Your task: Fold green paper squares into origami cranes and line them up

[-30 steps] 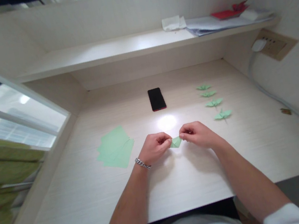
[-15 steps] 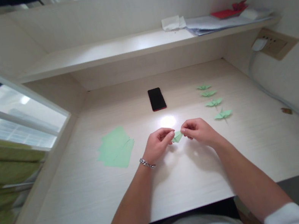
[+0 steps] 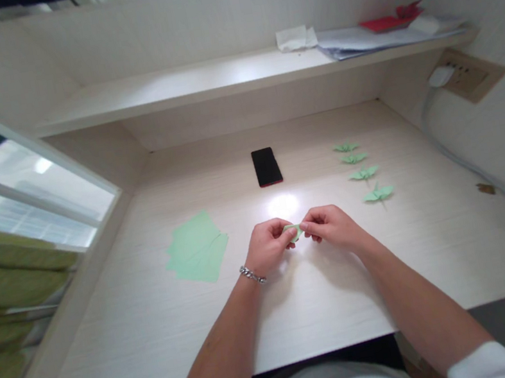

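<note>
While the pale, faintly grained tabletop [image 3: 314,315] leaves room toward its straight front edge, the left hand [image 3: 266,246] and right hand [image 3: 330,225] pinch a small green folded paper [image 3: 295,233] between nearly closed thumbs and fingers, around mid-tabletop. Thin, sharp-cornered sheets [image 3: 197,251] overlap leftward, apart; four pointy-winged cranes [image 3: 379,194] line the right; a black phone [image 3: 267,167] lies beyond.

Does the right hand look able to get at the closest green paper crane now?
Probably yes: nothing visible stands between the right hand and the closest crane, though that hand is busy pinching the small folded green paper.
</note>
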`<state>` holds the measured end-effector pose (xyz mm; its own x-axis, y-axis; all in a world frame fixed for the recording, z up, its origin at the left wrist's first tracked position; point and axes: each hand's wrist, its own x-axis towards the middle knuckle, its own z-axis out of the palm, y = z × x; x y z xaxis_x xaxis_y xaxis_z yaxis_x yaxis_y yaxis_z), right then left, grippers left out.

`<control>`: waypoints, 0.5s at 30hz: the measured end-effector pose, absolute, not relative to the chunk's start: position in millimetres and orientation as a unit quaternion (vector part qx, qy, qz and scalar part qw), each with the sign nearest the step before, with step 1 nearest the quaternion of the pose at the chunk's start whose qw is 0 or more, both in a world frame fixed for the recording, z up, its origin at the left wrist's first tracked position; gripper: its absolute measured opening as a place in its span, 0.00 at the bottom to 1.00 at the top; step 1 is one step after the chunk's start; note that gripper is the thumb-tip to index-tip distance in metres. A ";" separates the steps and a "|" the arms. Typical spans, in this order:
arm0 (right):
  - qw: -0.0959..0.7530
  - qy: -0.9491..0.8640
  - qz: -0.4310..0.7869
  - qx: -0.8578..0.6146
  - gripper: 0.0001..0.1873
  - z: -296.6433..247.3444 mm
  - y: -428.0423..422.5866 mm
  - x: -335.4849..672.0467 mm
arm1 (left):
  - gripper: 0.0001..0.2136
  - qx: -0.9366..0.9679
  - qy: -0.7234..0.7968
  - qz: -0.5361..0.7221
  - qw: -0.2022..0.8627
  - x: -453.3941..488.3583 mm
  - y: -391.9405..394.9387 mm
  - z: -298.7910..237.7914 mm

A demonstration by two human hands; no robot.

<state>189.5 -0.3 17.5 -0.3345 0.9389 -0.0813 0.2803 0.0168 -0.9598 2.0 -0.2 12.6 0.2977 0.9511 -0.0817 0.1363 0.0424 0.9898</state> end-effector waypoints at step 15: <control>0.364 -0.632 0.477 -0.490 0.10 12.0 -1.1 179.6 | 0.10 0.565 0.475 0.396 0.547 3.3 0.0 14.8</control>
<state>179.6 -1.1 12.0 -0.2550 0.9669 -0.0082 0.2730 0.0639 -0.9599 3.3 0.0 14.8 0.2358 0.9692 -0.0714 0.1029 0.0481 0.9935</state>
